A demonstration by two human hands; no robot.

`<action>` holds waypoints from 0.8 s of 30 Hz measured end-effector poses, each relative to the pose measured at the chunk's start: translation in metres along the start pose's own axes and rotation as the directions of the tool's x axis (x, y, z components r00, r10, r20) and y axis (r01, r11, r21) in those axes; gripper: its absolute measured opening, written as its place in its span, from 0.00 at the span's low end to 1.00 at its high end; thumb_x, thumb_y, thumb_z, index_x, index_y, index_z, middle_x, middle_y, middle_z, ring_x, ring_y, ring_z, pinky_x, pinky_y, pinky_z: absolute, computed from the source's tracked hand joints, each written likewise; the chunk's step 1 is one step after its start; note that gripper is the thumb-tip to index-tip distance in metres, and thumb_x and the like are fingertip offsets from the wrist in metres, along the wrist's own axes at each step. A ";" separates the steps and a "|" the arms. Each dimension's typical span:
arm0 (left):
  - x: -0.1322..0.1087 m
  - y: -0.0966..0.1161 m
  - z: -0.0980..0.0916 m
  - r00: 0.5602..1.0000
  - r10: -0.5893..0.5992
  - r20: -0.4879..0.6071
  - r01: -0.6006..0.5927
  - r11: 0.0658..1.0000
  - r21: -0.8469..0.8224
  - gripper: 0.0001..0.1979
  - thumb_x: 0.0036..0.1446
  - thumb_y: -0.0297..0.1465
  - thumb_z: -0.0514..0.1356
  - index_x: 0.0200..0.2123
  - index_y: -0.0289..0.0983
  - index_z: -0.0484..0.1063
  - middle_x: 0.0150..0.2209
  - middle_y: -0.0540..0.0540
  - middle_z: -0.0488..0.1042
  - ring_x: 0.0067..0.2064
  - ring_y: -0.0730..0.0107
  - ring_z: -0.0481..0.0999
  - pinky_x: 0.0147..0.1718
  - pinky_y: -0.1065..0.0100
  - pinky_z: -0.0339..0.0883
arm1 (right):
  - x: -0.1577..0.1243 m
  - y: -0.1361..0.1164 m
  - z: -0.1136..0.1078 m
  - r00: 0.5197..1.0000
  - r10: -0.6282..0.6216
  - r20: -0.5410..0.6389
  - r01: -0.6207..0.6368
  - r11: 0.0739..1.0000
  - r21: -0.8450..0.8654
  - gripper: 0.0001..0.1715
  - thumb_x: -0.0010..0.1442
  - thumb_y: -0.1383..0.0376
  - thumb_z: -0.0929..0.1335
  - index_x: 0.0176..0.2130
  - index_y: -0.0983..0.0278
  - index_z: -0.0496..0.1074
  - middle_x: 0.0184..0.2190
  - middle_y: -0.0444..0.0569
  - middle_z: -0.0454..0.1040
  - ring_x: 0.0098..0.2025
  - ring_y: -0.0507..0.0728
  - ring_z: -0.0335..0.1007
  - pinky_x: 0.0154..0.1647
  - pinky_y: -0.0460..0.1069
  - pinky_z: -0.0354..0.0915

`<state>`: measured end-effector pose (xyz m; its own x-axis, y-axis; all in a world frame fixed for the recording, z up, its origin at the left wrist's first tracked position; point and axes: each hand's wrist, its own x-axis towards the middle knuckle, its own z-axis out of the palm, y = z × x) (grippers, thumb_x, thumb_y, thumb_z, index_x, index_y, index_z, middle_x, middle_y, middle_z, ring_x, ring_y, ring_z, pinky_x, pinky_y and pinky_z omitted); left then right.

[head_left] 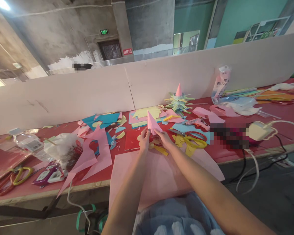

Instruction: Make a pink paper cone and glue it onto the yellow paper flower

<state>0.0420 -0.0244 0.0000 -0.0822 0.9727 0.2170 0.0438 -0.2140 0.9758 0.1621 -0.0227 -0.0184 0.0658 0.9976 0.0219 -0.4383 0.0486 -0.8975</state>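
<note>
A pink paper cone [152, 124] stands point-up between my hands, above the scraps in the middle of the table. My left hand [144, 137] grips its lower left side, and my right hand [164, 137] pinches its lower right edge. Below my forearms a large pink paper sheet [127, 169] hangs over the table's front edge. Just right of my right hand lie yellow-handled scissors [197, 142] and red-handled scissors [198, 134]. Yellow paper pieces [161, 150] lie close under my fingers.
A fringed paper piece [178, 103] topped by a pink cone stands at the back by a white partition [93, 94]. A pink glue gun [198, 123], cut pink paper [98, 150], a plastic bag [61, 148] and more scissors [13, 179] lie around. White cables [256, 169] hang at right.
</note>
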 end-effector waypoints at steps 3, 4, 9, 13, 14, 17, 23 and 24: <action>-0.004 0.003 0.003 0.986 0.165 -0.022 -0.163 0.984 0.072 0.19 0.59 0.37 0.57 0.54 0.42 0.67 0.55 0.42 0.69 0.53 0.63 0.72 0.52 0.61 0.67 | 0.005 0.004 -0.002 0.998 -0.022 -0.052 0.024 0.999 0.036 0.22 0.45 0.51 0.75 0.30 0.64 0.71 0.24 0.48 0.76 0.27 0.58 0.74 0.25 0.50 0.68; -0.006 0.003 0.004 0.974 0.227 -0.023 -0.222 0.967 0.123 0.19 0.59 0.36 0.57 0.53 0.42 0.67 0.57 0.41 0.66 0.56 0.62 0.69 0.54 0.60 0.65 | 0.006 0.004 -0.003 0.998 -0.030 -0.064 0.033 0.998 0.046 0.21 0.45 0.50 0.75 0.30 0.64 0.71 0.25 0.49 0.77 0.28 0.59 0.75 0.25 0.51 0.68; -0.010 0.001 0.007 0.921 0.387 0.053 -0.387 0.883 0.267 0.19 0.54 0.27 0.60 0.49 0.45 0.69 0.65 0.45 0.53 0.62 0.61 0.60 0.59 0.60 0.58 | 0.008 0.004 -0.001 0.995 -0.072 -0.072 0.079 0.993 0.093 0.19 0.46 0.51 0.74 0.29 0.63 0.72 0.30 0.51 0.78 0.36 0.59 0.76 0.33 0.51 0.70; -0.009 -0.003 0.006 0.921 0.384 0.069 -0.387 0.877 0.286 0.14 0.53 0.23 0.57 0.42 0.42 0.72 0.65 0.46 0.52 0.63 0.60 0.59 0.59 0.59 0.59 | 0.006 0.002 0.000 0.997 -0.069 -0.034 0.072 0.993 0.095 0.19 0.46 0.51 0.74 0.28 0.63 0.73 0.32 0.53 0.79 0.39 0.61 0.76 0.36 0.52 0.70; -0.008 -0.004 0.006 0.922 0.380 0.072 -0.384 0.875 0.294 0.13 0.52 0.22 0.57 0.40 0.41 0.72 0.65 0.46 0.52 0.63 0.60 0.58 0.59 0.59 0.59 | 0.006 0.001 0.000 0.998 -0.066 -0.024 0.068 0.993 0.094 0.19 0.46 0.51 0.74 0.28 0.64 0.74 0.32 0.53 0.79 0.40 0.61 0.76 0.37 0.52 0.70; -0.007 -0.005 0.006 0.926 0.370 0.080 -0.376 0.871 0.316 0.13 0.52 0.21 0.56 0.39 0.41 0.72 0.64 0.46 0.54 0.64 0.61 0.57 0.59 0.59 0.59 | 0.005 0.001 0.000 0.998 -0.063 -0.002 0.063 0.994 0.092 0.18 0.46 0.52 0.75 0.28 0.64 0.75 0.32 0.52 0.79 0.39 0.60 0.75 0.39 0.52 0.70; -0.006 -0.004 0.005 0.931 0.358 0.069 -0.362 0.886 0.288 0.12 0.52 0.22 0.58 0.38 0.41 0.73 0.61 0.45 0.58 0.63 0.61 0.59 0.59 0.60 0.59 | 0.007 0.004 -0.003 0.999 -0.036 0.001 0.036 0.997 0.064 0.20 0.44 0.51 0.75 0.28 0.64 0.74 0.28 0.51 0.78 0.35 0.60 0.75 0.32 0.51 0.69; -0.006 -0.004 0.004 0.931 0.360 0.066 -0.363 0.887 0.285 0.11 0.52 0.23 0.58 0.38 0.41 0.73 0.61 0.45 0.59 0.63 0.61 0.60 0.59 0.60 0.59 | 0.007 0.004 -0.003 0.999 -0.034 -0.003 0.034 0.998 0.059 0.20 0.44 0.50 0.75 0.28 0.64 0.74 0.28 0.51 0.78 0.35 0.60 0.75 0.32 0.51 0.69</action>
<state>0.0467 -0.0292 -0.0052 0.0048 0.8343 0.5513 0.3520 -0.5175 0.7800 0.1634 -0.0154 -0.0233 0.0836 0.9952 0.0510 -0.4877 0.0855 -0.8688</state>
